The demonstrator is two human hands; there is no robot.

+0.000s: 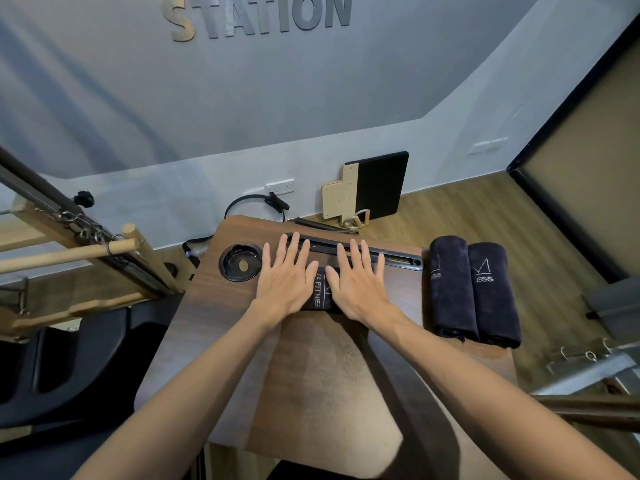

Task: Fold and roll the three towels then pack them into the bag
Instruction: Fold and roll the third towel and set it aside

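A dark rolled towel (320, 289) with white lettering lies across the far middle of the small brown table (311, 375). My left hand (285, 275) and my right hand (360, 278) lie flat on it with straight, spread fingers, side by side, and cover most of it. Two more dark rolled towels, one (450, 285) beside the other (493, 292), lie next to each other at the table's right edge. No bag is in view.
A round black cup holder (240, 261) sits at the table's far left and a long black slot (391, 256) runs along its far edge. Wooden exercise equipment (86, 251) stands to the left. A black and tan board (367, 187) leans on the wall.
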